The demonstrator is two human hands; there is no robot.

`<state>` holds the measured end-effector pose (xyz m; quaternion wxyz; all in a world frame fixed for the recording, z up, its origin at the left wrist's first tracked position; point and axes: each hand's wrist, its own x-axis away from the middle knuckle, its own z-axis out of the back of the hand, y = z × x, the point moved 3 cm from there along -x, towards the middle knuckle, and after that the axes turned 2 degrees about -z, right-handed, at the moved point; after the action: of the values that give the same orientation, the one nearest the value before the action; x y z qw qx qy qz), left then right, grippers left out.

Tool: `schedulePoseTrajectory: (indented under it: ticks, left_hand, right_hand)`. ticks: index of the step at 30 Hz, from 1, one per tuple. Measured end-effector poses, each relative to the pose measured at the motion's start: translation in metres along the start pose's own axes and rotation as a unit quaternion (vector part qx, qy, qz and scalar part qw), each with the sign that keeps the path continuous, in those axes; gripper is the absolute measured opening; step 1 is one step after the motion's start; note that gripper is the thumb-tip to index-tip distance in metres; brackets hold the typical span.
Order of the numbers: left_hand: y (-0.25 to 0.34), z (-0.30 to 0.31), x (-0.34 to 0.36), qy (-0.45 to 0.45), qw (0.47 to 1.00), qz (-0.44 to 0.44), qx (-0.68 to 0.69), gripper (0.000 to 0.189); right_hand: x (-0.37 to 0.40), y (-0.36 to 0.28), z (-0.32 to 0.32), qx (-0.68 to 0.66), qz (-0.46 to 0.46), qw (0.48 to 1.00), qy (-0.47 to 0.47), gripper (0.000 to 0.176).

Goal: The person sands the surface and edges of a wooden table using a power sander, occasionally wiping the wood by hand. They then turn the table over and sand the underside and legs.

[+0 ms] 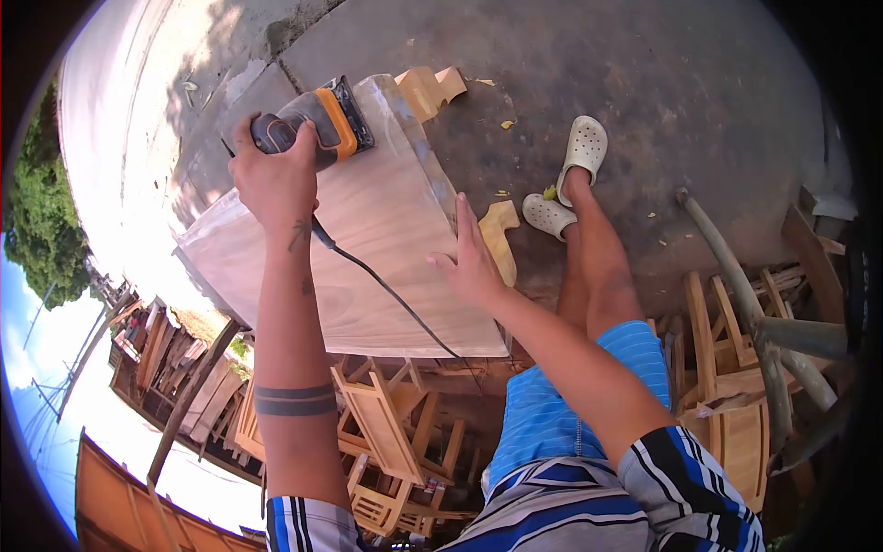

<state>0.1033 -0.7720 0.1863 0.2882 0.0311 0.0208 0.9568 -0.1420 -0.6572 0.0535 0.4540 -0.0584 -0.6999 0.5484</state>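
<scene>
My left hand is closed around the body of an orange and black electric sander, its flat black base at the far end of a pale wooden top. A black cord runs from near that wrist across the wood and over its near edge. My right hand lies at the right edge of the wood, fingers stretched forward and thumb apart, holding nothing. Curved, carved wooden pieces stick out from under that same edge, one near my right hand and one farther off.
Wooden chair frames stand close by at lower left, with more wooden furniture at the right beside a forked pole. My feet, in white clogs, are on the concrete floor. Stacked planks are farther left.
</scene>
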Motion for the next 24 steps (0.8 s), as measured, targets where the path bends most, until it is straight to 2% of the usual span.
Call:
schedulePoseTrajectory:
  ticks: [3,6,7,8,9,11,16,18,20,23,24]
  left_hand:
    - [0.018,0.015,-0.015,-0.081,0.989,0.109,0.058,0.067]
    - [0.005,0.014,0.010,-0.092,0.987,0.109,0.076,0.067]
    - [-0.009,0.007,0.024,-0.037,0.999,0.028,0.019,0.067]
    - [-0.008,0.011,0.047,-0.055,0.998,0.033,0.028,0.065]
    - [-0.017,0.008,0.071,-0.036,0.999,-0.016,0.038,0.064]
    - [-0.025,0.009,0.127,-0.057,0.994,-0.023,0.089,0.067]
    - [-0.052,0.005,0.244,-0.105,0.986,-0.092,0.091,0.073]
    - [-0.054,0.004,0.253,-0.102,0.981,-0.119,0.111,0.073]
    - [-0.043,0.006,0.232,-0.076,0.985,-0.113,0.107,0.071]
    - [-0.017,0.001,0.176,-0.031,0.987,-0.109,0.114,0.069]
    - [-0.007,0.001,0.156,-0.015,0.988,-0.109,0.106,0.068]
  right_hand:
    - [0.011,-0.004,0.010,0.026,0.026,0.999,-0.026,0.096]
    - [0.036,0.005,0.028,0.062,0.015,0.996,-0.064,0.084]
    - [0.046,0.009,0.036,0.076,0.006,0.994,-0.076,0.080]
    - [0.056,0.020,0.044,0.079,-0.009,0.995,-0.064,0.076]
    - [0.067,0.038,0.049,0.082,-0.024,0.995,-0.052,0.072]
    - [0.079,0.064,0.068,0.099,-0.048,0.994,-0.024,0.066]
    - [0.085,0.083,0.119,0.131,-0.125,0.982,0.045,0.055]
    - [0.079,0.073,0.119,0.070,-0.133,0.987,0.056,0.050]
    - [0.080,0.049,0.109,-0.017,-0.160,0.986,0.042,0.048]
    - [0.089,0.023,0.084,-0.071,-0.198,0.977,-0.033,0.051]
    - [0.093,0.021,0.075,-0.024,-0.181,0.982,-0.048,0.055]
